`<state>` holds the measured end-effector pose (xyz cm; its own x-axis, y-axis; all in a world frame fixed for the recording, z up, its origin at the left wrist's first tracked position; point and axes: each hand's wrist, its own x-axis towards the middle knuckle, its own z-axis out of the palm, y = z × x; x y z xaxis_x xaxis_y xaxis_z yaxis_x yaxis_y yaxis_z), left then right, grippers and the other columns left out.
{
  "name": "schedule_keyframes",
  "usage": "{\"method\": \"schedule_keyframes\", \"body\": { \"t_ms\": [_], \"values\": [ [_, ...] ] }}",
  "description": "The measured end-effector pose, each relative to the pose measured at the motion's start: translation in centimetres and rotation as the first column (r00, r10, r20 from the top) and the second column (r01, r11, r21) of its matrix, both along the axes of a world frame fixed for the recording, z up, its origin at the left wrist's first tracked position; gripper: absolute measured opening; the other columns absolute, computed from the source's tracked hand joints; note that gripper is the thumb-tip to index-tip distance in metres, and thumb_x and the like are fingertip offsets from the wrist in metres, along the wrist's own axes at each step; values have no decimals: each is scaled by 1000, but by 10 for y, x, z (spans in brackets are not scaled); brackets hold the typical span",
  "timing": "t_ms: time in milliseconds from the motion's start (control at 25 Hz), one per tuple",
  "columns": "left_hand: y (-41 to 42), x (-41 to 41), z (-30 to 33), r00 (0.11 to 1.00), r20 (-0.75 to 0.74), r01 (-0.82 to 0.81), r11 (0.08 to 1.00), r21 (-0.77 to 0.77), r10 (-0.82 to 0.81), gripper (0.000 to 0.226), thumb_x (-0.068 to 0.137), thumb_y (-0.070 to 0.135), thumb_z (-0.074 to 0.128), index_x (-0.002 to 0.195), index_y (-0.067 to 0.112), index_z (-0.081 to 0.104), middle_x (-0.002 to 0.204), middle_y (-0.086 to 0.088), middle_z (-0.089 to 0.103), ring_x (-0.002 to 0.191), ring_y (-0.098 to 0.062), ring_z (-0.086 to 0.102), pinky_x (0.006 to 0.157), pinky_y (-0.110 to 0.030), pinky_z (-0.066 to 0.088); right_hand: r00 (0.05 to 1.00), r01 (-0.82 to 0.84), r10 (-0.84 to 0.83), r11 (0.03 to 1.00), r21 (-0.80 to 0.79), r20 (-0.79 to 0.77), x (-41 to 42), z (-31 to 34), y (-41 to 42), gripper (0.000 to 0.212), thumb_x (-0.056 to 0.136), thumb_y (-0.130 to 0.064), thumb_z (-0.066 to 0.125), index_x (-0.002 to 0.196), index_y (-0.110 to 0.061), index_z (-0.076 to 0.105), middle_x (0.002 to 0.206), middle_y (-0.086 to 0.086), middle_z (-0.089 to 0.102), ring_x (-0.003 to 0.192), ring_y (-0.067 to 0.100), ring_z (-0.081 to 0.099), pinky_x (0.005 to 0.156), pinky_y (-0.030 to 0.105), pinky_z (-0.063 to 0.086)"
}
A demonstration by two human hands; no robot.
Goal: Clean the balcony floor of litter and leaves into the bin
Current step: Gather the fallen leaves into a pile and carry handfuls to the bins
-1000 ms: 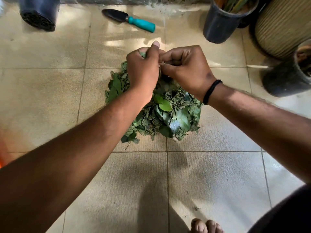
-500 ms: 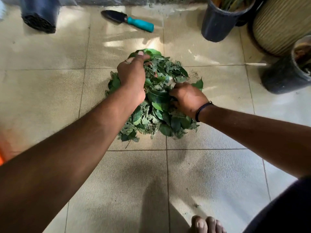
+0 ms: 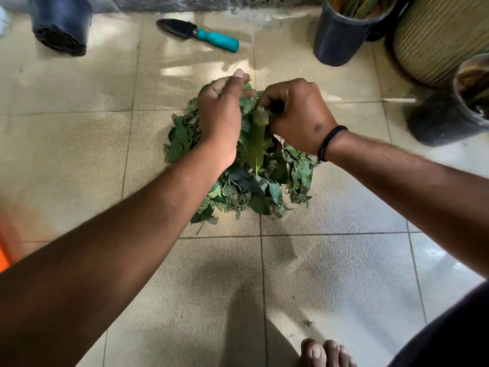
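A heap of green leaves (image 3: 246, 189) lies on the beige tiled floor (image 3: 79, 154) in the middle of the view. Above its far half my left hand (image 3: 219, 115) and my right hand (image 3: 299, 115) come together, fingers curled round a bunch of leaves. A long green leaf (image 3: 255, 141) hangs down between the two hands. The far part of the heap is hidden under my hands. A black band sits on my right wrist.
A trowel with a teal handle (image 3: 201, 34) lies on the floor behind the heap. A dark tipped pot (image 3: 62, 27) is at the far left. Dark plant pots (image 3: 341, 30) (image 3: 449, 112) and a ribbed beige pot (image 3: 439, 35) stand at the right. My toes (image 3: 325, 353) show at the bottom.
Half a second ago both hands were spread down in the heap. They have since closed together over its far side, lifting a bunch of leaves.
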<state>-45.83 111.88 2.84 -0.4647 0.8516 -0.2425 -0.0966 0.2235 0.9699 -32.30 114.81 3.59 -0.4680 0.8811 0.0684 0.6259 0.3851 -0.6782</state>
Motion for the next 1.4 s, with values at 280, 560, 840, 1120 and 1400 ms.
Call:
{"method": "schedule_keyframes", "body": {
  "t_ms": [280, 560, 840, 1120, 1400],
  "values": [
    [-5, 10, 6, 891, -426, 197, 979, 46, -159, 39, 102, 40, 55, 74, 13, 62, 42, 12, 36, 37, -5, 32, 39, -29, 27, 879, 92, -212, 954, -284, -426, 3, 9, 5, 20, 72, 9, 75, 71, -10, 68, 61, 0, 64, 50, 8, 59, 48, 24, 49],
    [0, -9, -4, 884, -465, 79, 996, 33, -55, 39, 101, 33, 57, 67, 15, 48, 50, 8, 34, 42, -8, 25, 44, -30, 19, 849, 49, -285, 881, -471, -445, 20, -10, 9, 8, 87, -3, 68, 86, -2, 76, 87, 13, 76, 73, 22, 65, 67, 34, 56],
    [-8, -7, 3, 991, -119, -67, 993, -101, 55, 43, 103, 20, 56, 62, 22, 41, 41, 16, 29, 35, -2, 20, 37, -17, 18, 908, 307, -394, 858, -411, -144, 23, -46, -6, 27, 96, -24, 62, 85, -2, 73, 80, 12, 73, 72, 19, 71, 68, 33, 58],
    [-26, -1, 27, 837, 425, -125, 877, -465, 345, 22, 98, 31, 56, 91, 14, 67, 75, -4, 65, 75, -26, 67, 63, -33, 57, 386, 143, -901, 268, -953, -196, -25, -1, -81, 47, 103, -48, 44, 95, -8, 68, 90, 9, 73, 90, 28, 71, 93, 45, 57],
    [-112, 29, 112, 506, 633, -199, 794, -575, 585, 28, 100, 24, 48, 74, 16, 57, 50, -1, 53, 40, -17, 55, 46, -20, 48, 148, -47, -985, 81, -996, -87, -46, 95, -149, 34, 103, -32, 44, 100, -5, 65, 94, 15, 64, 96, 30, 59, 103, 44, 47]
  ]
}}
